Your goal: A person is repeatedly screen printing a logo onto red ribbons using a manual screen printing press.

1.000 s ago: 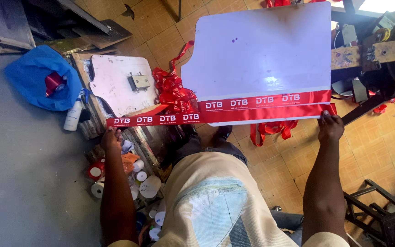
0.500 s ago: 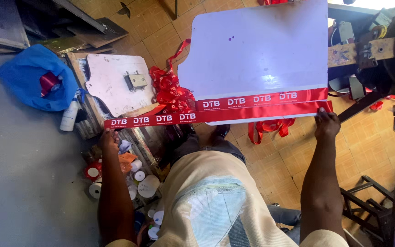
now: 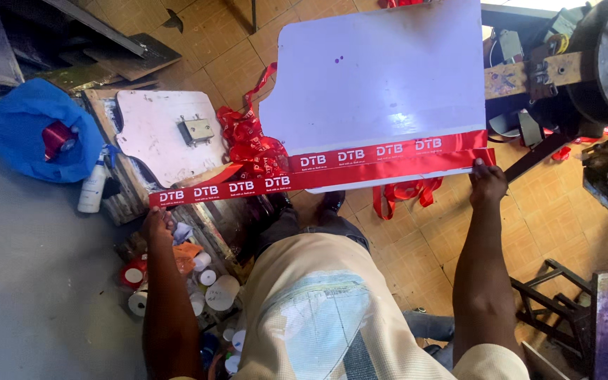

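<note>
A red printed ribbon runs taut across the near edge of a flat white board. My left hand pinches the ribbon's left end, out past the board's edge. Over at the board's near right corner, my right hand presses the ribbon's other end down, thumb on top. A tangle of loose red ribbon lies bunched at the board's left side, and more of it hangs below the board.
A blue cloth and a white bottle lie on the grey surface at left. Several tape rolls sit near my left knee. A white plate with a metal hinge rests behind. Dark machinery stands at right.
Board and ribbon sit slightly lower and further left in view; both hands keep their hold on the ribbon's ends.
</note>
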